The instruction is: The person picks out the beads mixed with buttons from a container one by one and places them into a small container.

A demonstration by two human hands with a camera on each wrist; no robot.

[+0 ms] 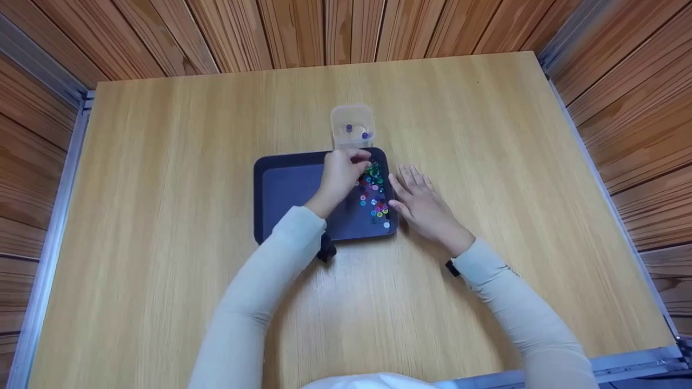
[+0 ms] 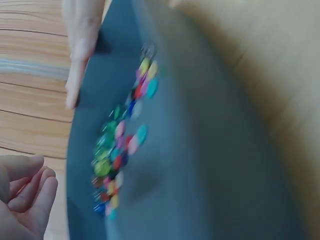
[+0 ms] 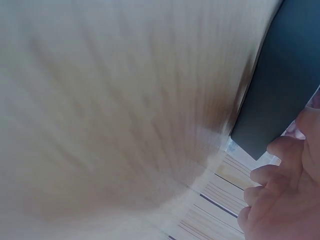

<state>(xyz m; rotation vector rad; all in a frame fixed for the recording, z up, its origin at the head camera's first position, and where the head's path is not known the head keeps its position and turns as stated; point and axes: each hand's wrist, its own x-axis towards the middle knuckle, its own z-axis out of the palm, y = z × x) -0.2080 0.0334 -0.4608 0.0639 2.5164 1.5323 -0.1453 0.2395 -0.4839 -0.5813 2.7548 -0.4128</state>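
Observation:
In the head view my left hand [image 1: 339,172] is above the far side of a dark tray [image 1: 292,162], fingers bent and thumb near the fingertips. The left wrist view shows these fingers [image 2: 31,192] curled close together; whether a small piece is between them is hidden. Many small round button-like pieces [image 1: 374,187], green, pink, blue, yellow and red, lie along the tray's right side. My right hand [image 1: 427,208] lies flat beside the tray's right wall, fingers spread and straight, the thumb side at the rim. Beyond the tray stands a clear plastic container [image 1: 352,113] with two purple pieces [image 1: 349,128] inside.
The tray and container stand on a light wooden table [image 1: 178,216]. Wood-plank walls [image 1: 303,32] rise behind it and at both sides, with metal rails [image 1: 59,227] along the edges. A black strap [image 1: 326,249] hangs at the left wrist, close to the tray's near rim.

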